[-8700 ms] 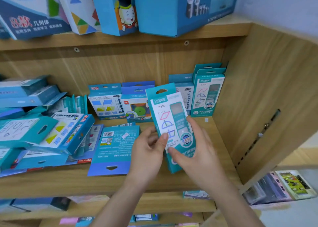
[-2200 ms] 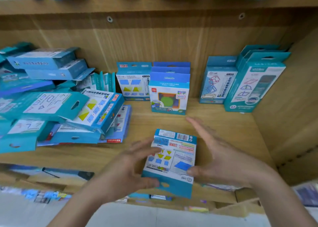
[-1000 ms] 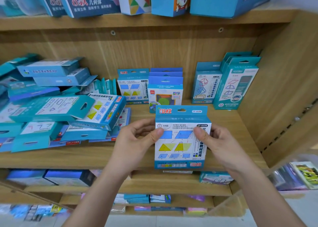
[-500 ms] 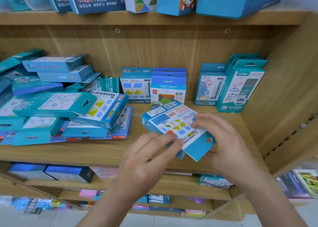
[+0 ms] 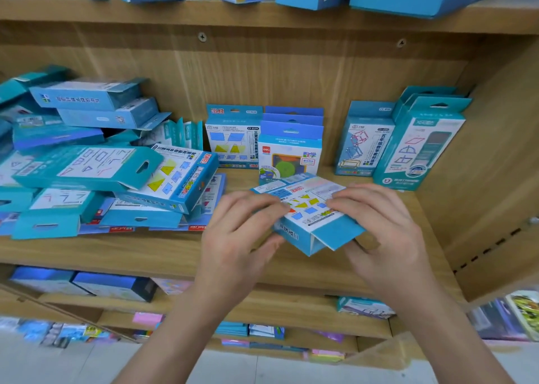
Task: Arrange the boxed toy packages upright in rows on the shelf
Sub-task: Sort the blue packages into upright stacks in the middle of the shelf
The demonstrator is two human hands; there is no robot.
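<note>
- Wooden shelf [image 5: 116, 252] with a pale back panel [image 5: 291, 71] fills my view, with another stocked shelf [image 5: 87, 10] above it.
- Across its left half a jumbled pile of teal and blue cardboard toy boxes [image 5: 87, 165] lies flat. I judge most of the work is left there.
- Two short rows already stand upright along the back: blue-and-white shape boxes [image 5: 233, 137] at centre and tall teal boxes [image 5: 420, 144] by the right wall.
- One small blue-and-white box printed with yellow triangles [image 5: 309, 217] is held tilted, printed face up, in front of the centre row.
- My left hand [image 5: 242, 232] pinches its left edge and my right hand [image 5: 379, 226] its right, fingers curled on it. It is not yet stood up.
</note>
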